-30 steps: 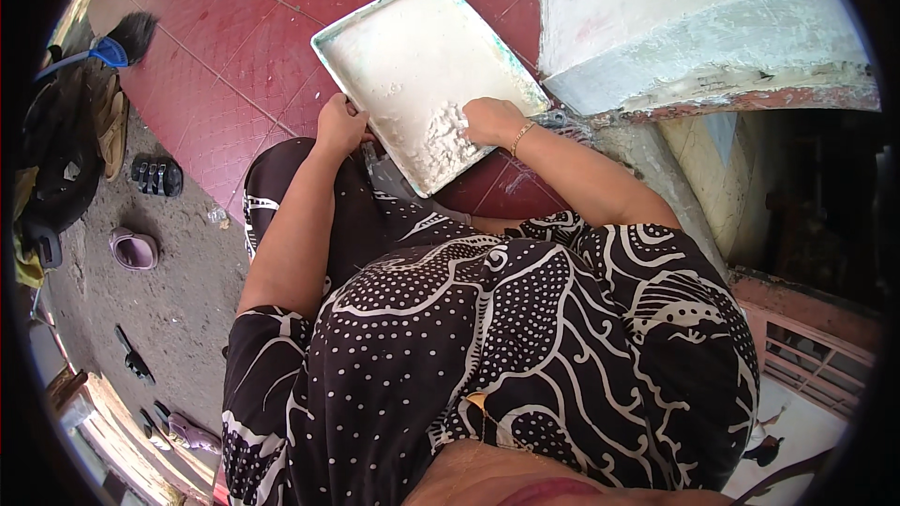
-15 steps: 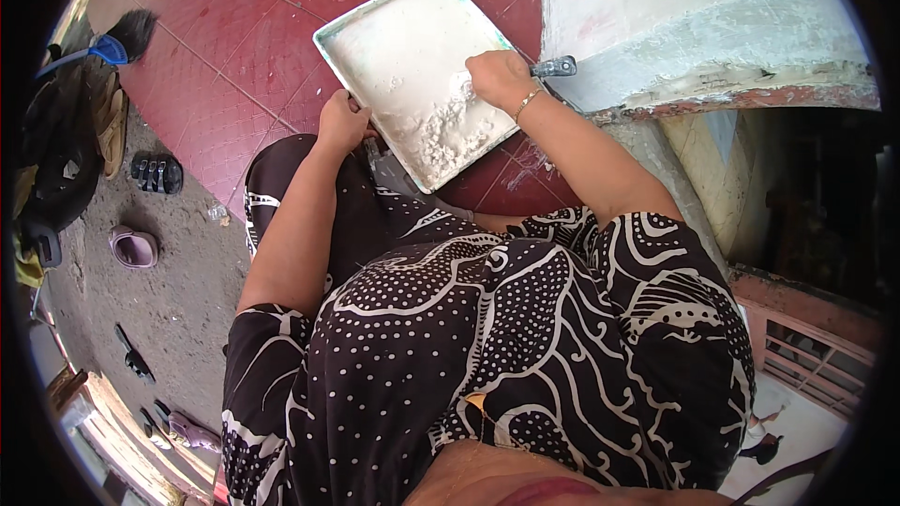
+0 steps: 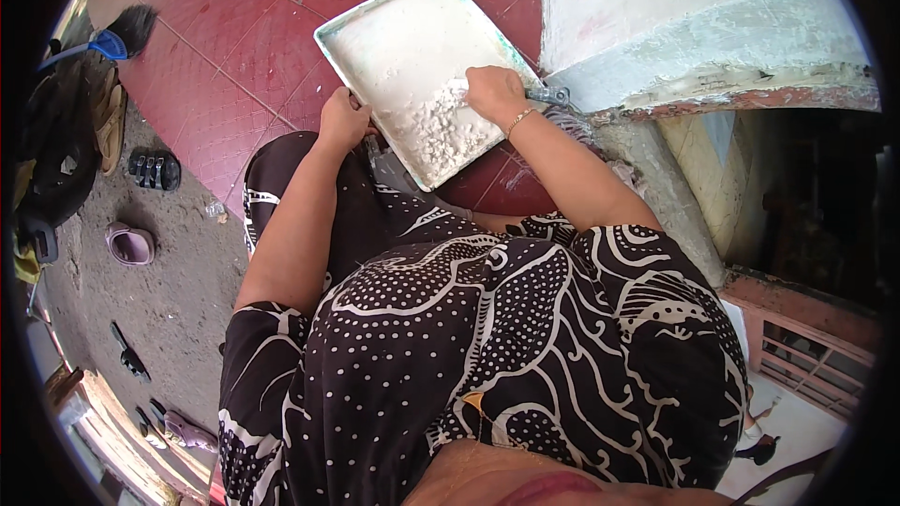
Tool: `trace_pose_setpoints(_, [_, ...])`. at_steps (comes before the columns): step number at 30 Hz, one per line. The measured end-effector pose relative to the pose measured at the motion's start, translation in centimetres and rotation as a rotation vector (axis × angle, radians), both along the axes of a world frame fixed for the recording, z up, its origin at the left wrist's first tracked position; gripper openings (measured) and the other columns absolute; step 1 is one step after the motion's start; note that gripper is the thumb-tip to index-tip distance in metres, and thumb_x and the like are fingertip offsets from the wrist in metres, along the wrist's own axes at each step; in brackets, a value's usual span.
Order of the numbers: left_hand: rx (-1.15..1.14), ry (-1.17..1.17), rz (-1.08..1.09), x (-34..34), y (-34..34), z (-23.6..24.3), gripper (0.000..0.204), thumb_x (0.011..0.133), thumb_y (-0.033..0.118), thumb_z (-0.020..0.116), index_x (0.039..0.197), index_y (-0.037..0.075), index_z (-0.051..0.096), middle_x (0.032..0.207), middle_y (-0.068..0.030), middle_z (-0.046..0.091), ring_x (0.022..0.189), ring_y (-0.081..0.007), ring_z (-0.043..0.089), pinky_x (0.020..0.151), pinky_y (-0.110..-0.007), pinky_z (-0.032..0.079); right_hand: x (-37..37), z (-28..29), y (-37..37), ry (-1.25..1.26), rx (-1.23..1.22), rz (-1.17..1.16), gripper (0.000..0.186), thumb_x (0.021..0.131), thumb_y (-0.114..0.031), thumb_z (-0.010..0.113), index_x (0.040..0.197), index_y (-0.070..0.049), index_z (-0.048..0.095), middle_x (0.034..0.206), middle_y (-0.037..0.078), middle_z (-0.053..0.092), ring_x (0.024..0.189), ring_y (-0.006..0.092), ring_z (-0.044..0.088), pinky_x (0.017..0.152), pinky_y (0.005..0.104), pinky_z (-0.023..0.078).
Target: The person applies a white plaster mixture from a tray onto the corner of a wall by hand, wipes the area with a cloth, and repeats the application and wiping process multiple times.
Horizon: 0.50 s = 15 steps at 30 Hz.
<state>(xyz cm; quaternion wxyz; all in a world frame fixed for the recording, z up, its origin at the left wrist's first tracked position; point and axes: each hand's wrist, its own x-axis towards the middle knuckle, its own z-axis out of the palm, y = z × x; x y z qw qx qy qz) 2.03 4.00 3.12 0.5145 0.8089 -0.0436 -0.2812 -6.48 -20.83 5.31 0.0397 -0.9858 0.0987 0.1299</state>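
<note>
White paste (image 3: 412, 37) is spread fairly smoothly over the far part of a pale shallow tray (image 3: 379, 6) in the head view, and is broken into crumbly lumps (image 3: 441, 129) toward the near corner. The tray is placed at a slant over red floor tiles (image 3: 253, 47), close in front of dark patterned clothing (image 3: 412, 328). Beside the lumps, a tool's grey handle (image 3: 550, 96) is grasped in the closed fingers of the right hand (image 3: 497, 94); its end is left projecting past the fist, while the working end is mostly hidden. The left hand (image 3: 345, 119) is set at the tray's left edge with fingers curled; whether the rim is actually gripped cannot be told.

Short, even strokes at a low angle would be advised, with the lumps directed away from the rim so that none is pushed over it. The tray should be braced at its left edge, since it could be shifted by hard pressure. No brand, label or lettering can be read on the tray, handle or clothing; on the purple clog (image 3: 129, 245), none can be made out.
</note>
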Motion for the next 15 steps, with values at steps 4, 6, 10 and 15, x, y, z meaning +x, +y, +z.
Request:
trace_pose_setpoints(4, [-0.03, 0.019, 0.011, 0.2, -0.2, 0.3, 0.025, 0.084, -0.001, 0.061, 0.103, -0.011, 0.05, 0.09, -0.0155, 0.058, 0.07, -0.0261, 0.068, 0.054, -0.034, 0.06, 2.5, -0.1, -0.4, 0.03, 0.003, -0.058, 0.025, 0.079, -0.024, 0.059, 0.092, -0.007, 0.072, 0.092, 0.017, 0.07, 0.088, 0.03, 0.068, 0.079, 0.0404, 0.052])
trace_pose_setpoints(6, [-0.029, 0.011, 0.015, 0.2, -0.2, 0.3, 0.024, 0.083, -0.001, 0.061, 0.101, -0.011, 0.05, 0.089, -0.0152, 0.057, 0.07, -0.0261, 0.068, 0.054, -0.034, 0.06, 2.5, -0.3, 0.4, 0.023, 0.039, -0.044, 0.026, 0.079, -0.025, 0.059, 0.093, -0.006, 0.072, 0.094, 0.018, 0.069, 0.09, 0.03, 0.068, 0.082, 0.0404, 0.052])
trace_pose_setpoints(10, [-0.02, 0.008, 0.001, 0.4, -0.2, -0.4, 0.023, 0.083, 0.0, 0.062, 0.1, -0.011, 0.049, 0.087, -0.0142, 0.055, 0.069, -0.0262, 0.067, 0.053, -0.035, 0.06, 0.2, -0.5, 3.8, 0.056, 0.095, 0.057, 0.026, 0.076, -0.025, 0.062, 0.091, -0.006, 0.07, 0.093, 0.018, 0.069, 0.092, 0.0313, 0.067, 0.082, 0.0415, 0.051])
trace_pose_setpoints(15, [-0.026, -0.015, 0.009, 0.5, 0.0, -1.3, 0.024, 0.083, 0.0, 0.062, 0.101, -0.011, 0.05, 0.089, -0.0155, 0.057, 0.069, -0.0266, 0.068, 0.053, -0.035, 0.06, -2.9, 1.1, 4.6, 0.089, 0.081, 0.156, 0.024, 0.077, -0.026, 0.063, 0.089, -0.006, 0.069, 0.088, 0.018, 0.069, 0.088, 0.0307, 0.067, 0.079, 0.0417, 0.051])
